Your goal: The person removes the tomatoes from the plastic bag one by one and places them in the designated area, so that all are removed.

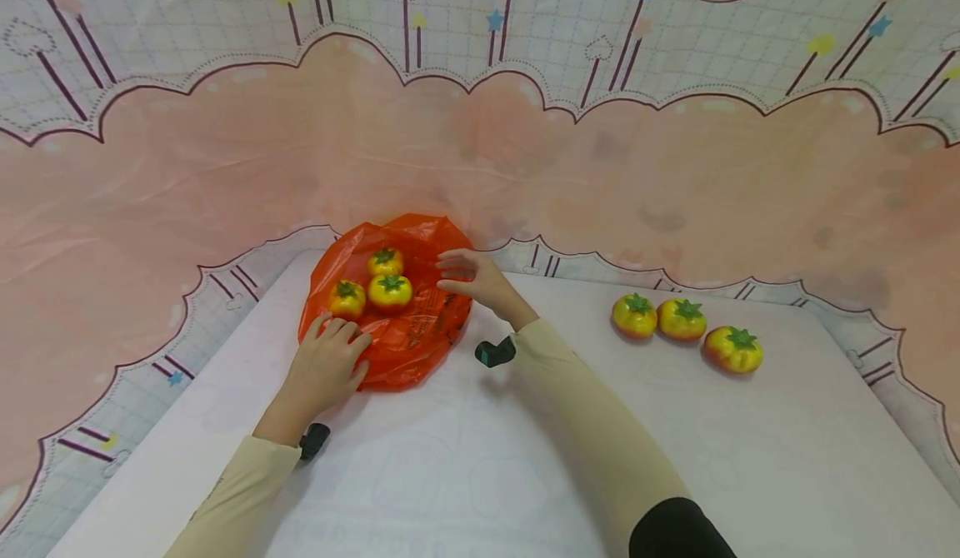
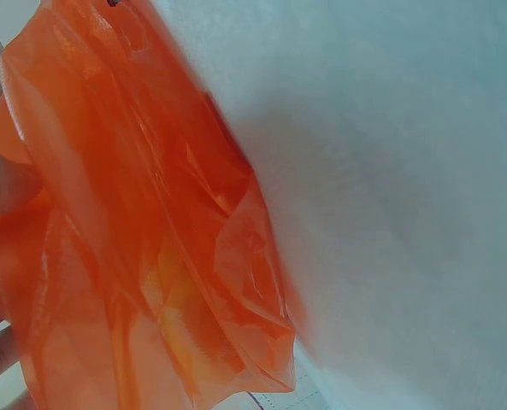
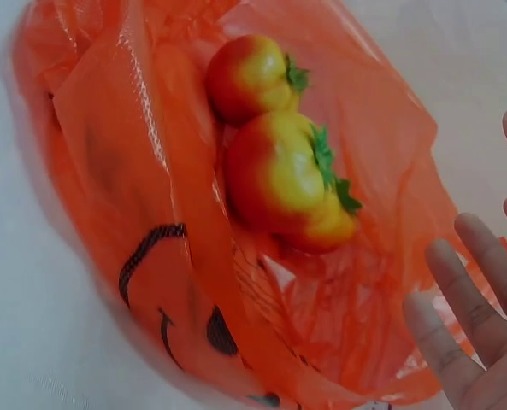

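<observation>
An orange bag (image 1: pixel 397 316) is being held flat on the table (image 1: pixel 525 458) at about 11 o'clock, its near edge gripped by the left hand (image 1: pixel 326 366). Three tomatoes (image 1: pixel 378 281) are already lying inside. Three more (image 1: pixel 684 325) (well apart, at 2 o'clock) are waiting. The right hand (image 1: pixel 476 279) is being kept open, fingers relaxed, at the bag's right edge.

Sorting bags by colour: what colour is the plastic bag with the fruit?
Orange, with black print; the bag shows best in the right wrist view.
</observation>
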`<state>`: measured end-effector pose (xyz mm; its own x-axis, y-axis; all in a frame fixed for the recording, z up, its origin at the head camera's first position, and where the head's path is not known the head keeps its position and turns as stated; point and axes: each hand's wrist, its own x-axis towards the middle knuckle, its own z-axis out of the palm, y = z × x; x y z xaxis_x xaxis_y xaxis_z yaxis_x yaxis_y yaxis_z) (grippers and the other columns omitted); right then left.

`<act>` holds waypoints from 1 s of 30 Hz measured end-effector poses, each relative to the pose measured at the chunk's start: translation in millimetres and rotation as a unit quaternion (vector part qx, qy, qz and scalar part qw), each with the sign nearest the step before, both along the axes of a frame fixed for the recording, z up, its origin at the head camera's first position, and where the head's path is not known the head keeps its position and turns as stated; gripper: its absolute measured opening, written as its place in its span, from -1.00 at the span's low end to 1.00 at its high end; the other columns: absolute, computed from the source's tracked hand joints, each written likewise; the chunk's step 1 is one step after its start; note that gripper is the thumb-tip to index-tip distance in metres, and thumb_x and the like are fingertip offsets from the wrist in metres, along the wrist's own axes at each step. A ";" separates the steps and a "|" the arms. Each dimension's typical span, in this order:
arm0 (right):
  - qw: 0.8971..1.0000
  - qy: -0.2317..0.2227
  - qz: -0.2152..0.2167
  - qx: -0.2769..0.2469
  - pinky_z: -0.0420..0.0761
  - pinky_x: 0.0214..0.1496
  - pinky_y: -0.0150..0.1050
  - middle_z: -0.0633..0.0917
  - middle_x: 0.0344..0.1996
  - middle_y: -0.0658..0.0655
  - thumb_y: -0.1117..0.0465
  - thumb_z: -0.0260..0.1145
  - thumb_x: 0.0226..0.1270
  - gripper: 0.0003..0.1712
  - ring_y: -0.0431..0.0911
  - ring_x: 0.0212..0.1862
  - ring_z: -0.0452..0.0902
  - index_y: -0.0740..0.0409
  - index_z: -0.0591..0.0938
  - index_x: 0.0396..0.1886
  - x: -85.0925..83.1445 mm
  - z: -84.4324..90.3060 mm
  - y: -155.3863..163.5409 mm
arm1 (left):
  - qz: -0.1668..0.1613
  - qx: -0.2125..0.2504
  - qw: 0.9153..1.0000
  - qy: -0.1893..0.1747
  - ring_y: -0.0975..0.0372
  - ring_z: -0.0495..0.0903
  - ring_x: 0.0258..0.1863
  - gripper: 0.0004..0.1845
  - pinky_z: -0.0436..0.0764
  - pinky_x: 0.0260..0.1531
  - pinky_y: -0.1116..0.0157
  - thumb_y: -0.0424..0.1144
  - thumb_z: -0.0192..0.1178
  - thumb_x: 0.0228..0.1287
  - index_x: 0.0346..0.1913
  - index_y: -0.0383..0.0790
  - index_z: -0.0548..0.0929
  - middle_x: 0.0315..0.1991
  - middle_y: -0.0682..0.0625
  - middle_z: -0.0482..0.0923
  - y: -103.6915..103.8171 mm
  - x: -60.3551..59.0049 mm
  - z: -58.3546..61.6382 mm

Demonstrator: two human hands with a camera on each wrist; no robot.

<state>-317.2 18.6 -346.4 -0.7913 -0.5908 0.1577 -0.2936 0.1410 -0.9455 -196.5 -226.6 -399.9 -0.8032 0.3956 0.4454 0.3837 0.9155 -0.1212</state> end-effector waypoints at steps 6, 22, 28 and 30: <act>1.000 0.001 -0.010 0.011 0.52 0.22 -0.09 0.48 0.21 0.33 0.30 0.30 0.22 -0.43 0.12 0.26 0.40 0.29 0.40 0.24 -16.9 -17.9 -14.1 | 0.001 0.000 1.000 -0.001 -0.04 0.50 -0.09 -0.64 0.35 0.21 -0.11 -0.22 0.43 -0.08 -0.16 -0.23 0.65 -0.20 -0.19 0.61 -0.6 0.5 -1.0; 1.000 -0.008 -0.018 0.013 0.39 0.34 -0.05 0.41 0.29 0.28 0.25 0.33 0.21 -0.33 0.09 0.36 0.30 0.24 0.33 0.30 -25.0 -33.6 -38.2 | 0.012 0.003 1.000 -0.022 -0.04 0.49 -0.05 -0.60 0.35 0.21 -0.14 -0.20 0.44 -0.07 -0.11 -0.23 0.66 -0.15 -0.19 0.62 1.0 1.9 -0.8; 0.999 -0.024 -0.025 0.020 0.36 0.36 -0.04 0.40 0.31 0.23 0.24 0.32 0.21 -0.32 0.07 0.37 0.28 0.23 0.31 0.31 -26.0 -36.0 -44.5 | 0.012 0.005 1.000 -0.024 -0.04 0.49 -0.04 -0.59 0.35 0.21 -0.14 -0.20 0.44 -0.07 -0.10 -0.23 0.65 -0.15 -0.19 0.63 0.6 1.6 -0.9; 0.999 -0.024 -0.029 0.026 0.39 0.34 -0.06 0.42 0.30 0.22 0.23 0.32 0.21 -0.33 0.05 0.35 0.31 0.22 0.32 0.30 -25.7 -36.7 -46.5 | 0.013 0.005 1.000 -0.027 -0.05 0.49 -0.03 -0.59 0.34 0.21 -0.14 -0.20 0.44 -0.07 -0.09 -0.23 0.65 -0.14 -0.19 0.63 0.5 2.0 -0.6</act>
